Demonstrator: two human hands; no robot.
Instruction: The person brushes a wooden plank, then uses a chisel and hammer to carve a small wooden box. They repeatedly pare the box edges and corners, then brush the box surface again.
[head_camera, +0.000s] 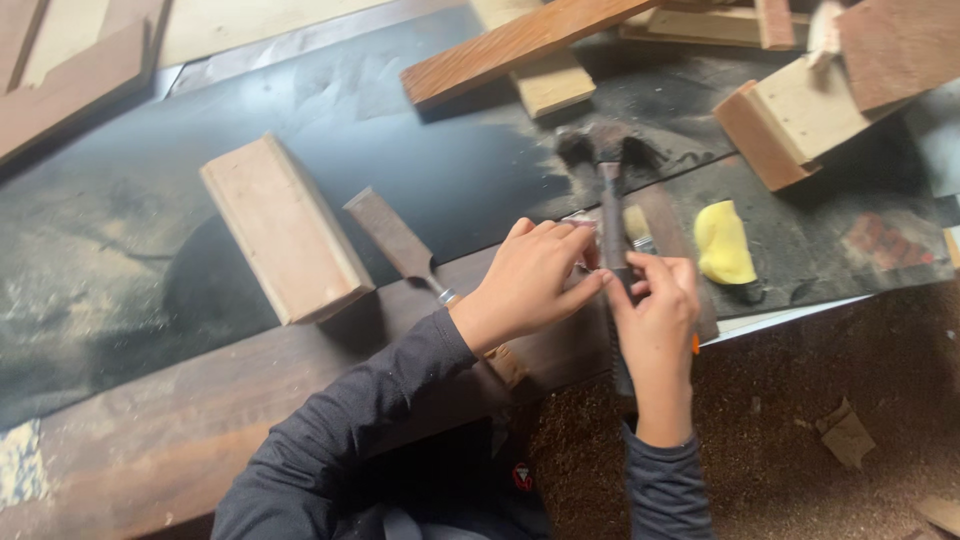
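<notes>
At the near edge of the dark workbench (330, 130), about five o'clock from the frame's centre, both hands meet around a claw hammer (607, 200). Its forked head lies at twelve o'clock from the hands, resting on the dusty bench top, and the dark handle runs back toward the person. The left hand (535, 280) is curled against the handle from the nine o'clock side, fingers folded down onto it. The right hand (655, 315) pinches the handle from three o'clock with thumb and fingertips closed on it — what small thing, if any, sits between the fingers cannot be told.

The hammer looks head-heavy and rigid, so it would likely tip toward the head if lifted near the end of the handle; a hold closer to the head seems steadier. The handle seems worn rather than slippery.

A chisel (398, 243) lies at nine o'clock from the left hand, beside a pale wood block (283, 228). A yellow cloth (722, 243) sits at two o'clock from the right hand — near, not touching.
</notes>
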